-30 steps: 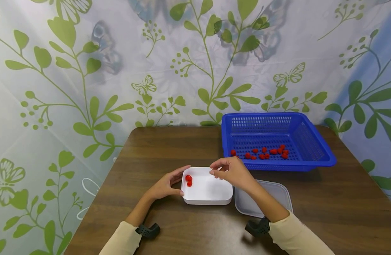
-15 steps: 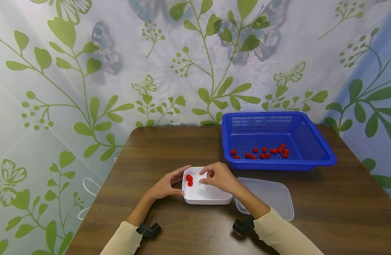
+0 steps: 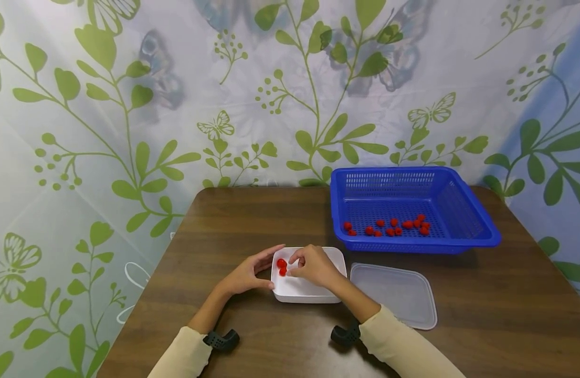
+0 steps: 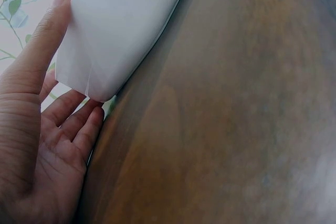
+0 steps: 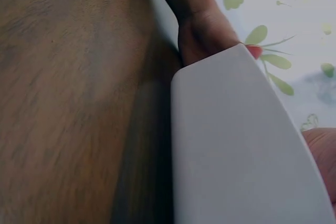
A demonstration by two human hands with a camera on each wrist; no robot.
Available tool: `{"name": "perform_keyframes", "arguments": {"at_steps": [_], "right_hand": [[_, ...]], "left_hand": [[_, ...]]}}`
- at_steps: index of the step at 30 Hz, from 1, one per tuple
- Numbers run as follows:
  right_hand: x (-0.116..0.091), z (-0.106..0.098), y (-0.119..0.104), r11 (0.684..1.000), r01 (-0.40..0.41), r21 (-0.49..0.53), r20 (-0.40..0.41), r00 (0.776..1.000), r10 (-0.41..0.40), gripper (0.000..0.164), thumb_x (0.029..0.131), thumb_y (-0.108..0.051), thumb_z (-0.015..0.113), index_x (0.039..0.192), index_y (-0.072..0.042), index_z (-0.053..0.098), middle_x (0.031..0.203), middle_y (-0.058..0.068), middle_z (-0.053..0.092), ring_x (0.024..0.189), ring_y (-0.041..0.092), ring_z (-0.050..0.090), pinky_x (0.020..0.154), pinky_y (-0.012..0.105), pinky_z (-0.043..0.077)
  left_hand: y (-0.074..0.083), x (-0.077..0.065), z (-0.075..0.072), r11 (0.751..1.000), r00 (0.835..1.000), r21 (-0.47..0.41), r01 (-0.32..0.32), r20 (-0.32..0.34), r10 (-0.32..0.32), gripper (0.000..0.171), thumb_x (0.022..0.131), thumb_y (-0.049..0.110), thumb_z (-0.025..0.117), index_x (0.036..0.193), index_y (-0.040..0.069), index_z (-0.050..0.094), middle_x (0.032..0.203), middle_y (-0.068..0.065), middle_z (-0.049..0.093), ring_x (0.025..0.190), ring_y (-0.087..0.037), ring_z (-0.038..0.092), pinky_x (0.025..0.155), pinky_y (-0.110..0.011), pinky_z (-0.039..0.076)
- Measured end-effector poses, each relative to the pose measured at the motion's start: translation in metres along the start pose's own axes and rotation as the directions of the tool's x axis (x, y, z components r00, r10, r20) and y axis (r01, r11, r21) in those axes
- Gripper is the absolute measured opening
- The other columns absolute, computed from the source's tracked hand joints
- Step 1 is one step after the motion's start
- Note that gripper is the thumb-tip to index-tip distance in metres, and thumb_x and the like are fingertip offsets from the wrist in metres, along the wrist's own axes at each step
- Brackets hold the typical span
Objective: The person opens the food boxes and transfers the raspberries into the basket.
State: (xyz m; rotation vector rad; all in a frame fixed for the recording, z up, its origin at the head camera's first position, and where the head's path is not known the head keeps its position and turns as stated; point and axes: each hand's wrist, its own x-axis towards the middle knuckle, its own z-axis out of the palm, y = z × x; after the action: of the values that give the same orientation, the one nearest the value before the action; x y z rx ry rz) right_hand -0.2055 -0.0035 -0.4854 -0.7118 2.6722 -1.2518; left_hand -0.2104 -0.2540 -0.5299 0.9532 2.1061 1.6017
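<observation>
In the head view, a white rectangular container (image 3: 313, 298) stands on the table, with a small cluster of red raspberries (image 3: 282, 263) at its left end. My left hand (image 3: 246, 274) grips this left end, thumb at the front corner and fingers round the back. The left wrist view has the left hand's thumb (image 4: 39, 51) against the container's wall (image 4: 121, 35). Over the container, my right hand (image 3: 313, 266) points its thumb and bent forefinger at the raspberries, just right of them. Whether a raspberry is between those fingertips is hidden. The right wrist view is mostly blocked by the container (image 5: 231, 135).
A blue mesh basket (image 3: 414, 242) at the back right holds several raspberries (image 3: 407, 224) along its near side. Right of the container, a translucent lid (image 3: 398, 294) lies flat on the wooden table (image 3: 261, 210), partly under the right forearm. A patterned curtain (image 3: 280, 131) hangs behind.
My right hand has moved left and slightly down, from the container's right part to beside the raspberries. The left hand keeps its grip on the container.
</observation>
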Motion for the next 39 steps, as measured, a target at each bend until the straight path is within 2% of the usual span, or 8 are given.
{"name": "perform_keyframes", "arguments": {"at_steps": [5,9,18,30,34,39], "right_hand": [[0.001,0.005,0.001,0.999,-0.015,-0.031,-0.019,1.0,0.014,0.025,0.078,-0.014,0.087,0.1,-0.004,0.078,0.063,-0.005,0.058,0.058,0.01,0.048,0.048,0.022,0.038],[0.003,0.008,0.001,0.999,-0.024,-0.033,-0.02,1.0,0.023,0.029,0.079,-0.015,0.087,0.105,-0.005,0.078,0.063,-0.005,0.059,0.056,0.009,0.047,0.046,0.022,0.035],[0.006,0.012,-0.002,0.998,-0.034,-0.052,0.028,0.999,0.035,0.03,0.082,-0.014,0.083,0.111,-0.009,0.078,0.061,-0.004,0.057,0.053,0.009,0.045,0.043,0.021,0.031],[0.01,0.017,-0.006,0.995,-0.053,-0.088,0.023,0.998,0.055,0.013,0.085,-0.019,0.081,0.096,-0.014,0.08,0.063,-0.006,0.056,0.057,0.011,0.047,0.045,0.022,0.033],[0.011,0.018,-0.008,0.99,-0.084,-0.115,0.005,0.996,0.085,0.009,0.085,-0.022,0.082,0.091,-0.016,0.079,0.064,-0.009,0.057,0.06,0.011,0.049,0.048,0.024,0.038],[0.011,0.019,-0.011,0.986,-0.091,-0.14,-0.01,0.996,0.091,0.01,0.084,-0.023,0.084,0.088,-0.016,0.078,0.068,-0.009,0.062,0.063,0.011,0.052,0.052,0.026,0.042]], "left_hand": [[-0.002,0.001,0.002,1.0,1.0,-0.004,0.009,0.004,-0.009,0.091,0.084,0.001,0.081,0.159,0.015,0.032,0.162,-0.001,0.035,0.148,-0.026,0.035,0.116,-0.03,0.035],[-0.002,0.001,0.002,1.0,1.0,-0.001,0.003,0.005,-0.003,0.091,0.084,0.001,0.081,0.159,0.015,0.032,0.162,-0.005,0.035,0.148,-0.028,0.035,0.116,-0.031,0.036],[0.0,0.002,0.002,0.999,0.999,-0.003,-0.037,0.012,0.037,0.091,0.083,-0.004,0.08,0.159,0.009,0.031,0.162,-0.011,0.034,0.147,-0.033,0.035,0.116,-0.028,0.035],[-0.001,0.0,0.002,1.0,1.0,-0.001,-0.014,0.001,0.014,0.091,0.082,-0.011,0.077,0.159,0.006,0.03,0.163,-0.014,0.032,0.148,-0.036,0.032,0.117,-0.029,0.034],[-0.001,0.0,0.001,1.0,1.0,0.005,-0.025,0.005,0.025,0.09,0.084,-0.008,0.077,0.159,0.005,0.029,0.163,-0.017,0.031,0.149,-0.033,0.032,0.117,-0.029,0.033],[-0.001,0.0,0.0,0.999,0.999,0.003,-0.037,0.015,0.037,0.091,0.084,-0.004,0.079,0.16,0.009,0.029,0.164,-0.015,0.03,0.149,-0.029,0.032,0.116,-0.029,0.034]]}}
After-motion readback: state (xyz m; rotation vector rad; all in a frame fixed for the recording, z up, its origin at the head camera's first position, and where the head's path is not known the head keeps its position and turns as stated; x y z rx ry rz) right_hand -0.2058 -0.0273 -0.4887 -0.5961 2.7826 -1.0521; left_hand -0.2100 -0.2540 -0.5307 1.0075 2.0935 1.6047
